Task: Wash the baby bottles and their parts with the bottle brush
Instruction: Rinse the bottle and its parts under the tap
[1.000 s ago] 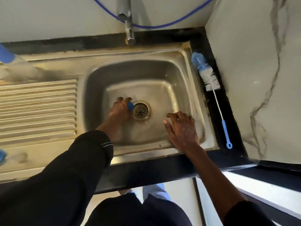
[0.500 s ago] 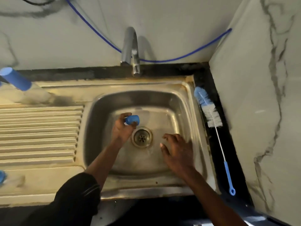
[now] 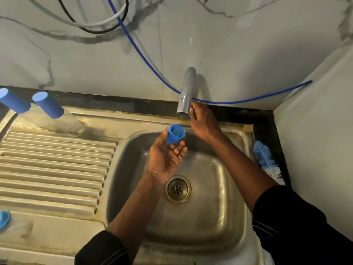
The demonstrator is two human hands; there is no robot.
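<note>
- Left grip point(image 3: 166, 159), palm up, pinches a small blue plastic bottle cap point(image 3: 175, 133) between thumb and fingertips, hollow side up, over the back of the steel sink basin point(image 3: 219, 217) and just below the spout.
- Right grip point(image 3: 205, 123) reaches behind the grey metal tap point(image 3: 186, 92). Its fingers touch the tap's base, but I cannot tell whether they are wrapped round a handle or only resting there.
- No water is visible, so this looks like the moment of turning it on for a rinse.
- Risk: the cap sits lightly at the fingertips. A hard jet or a wet thumb could knock it into the basin, towards the round drain point(image 3: 178, 189).
- Risk: the blue-and-white bristled bottle brush point(image 3: 266, 159) lies on the black bench right of the sink, well apart from both grips, so a reach for it means changing the hold.
- Count: one cap in hand, one brush, one tap and one drain.
- Two clear baby bottles with tall blue caps point(image 3: 47, 105) stand at the back of the ribbed drainboard point(image 3: 57, 169), and one blue part point(image 3: 3, 219) lies at the left edge.
</note>
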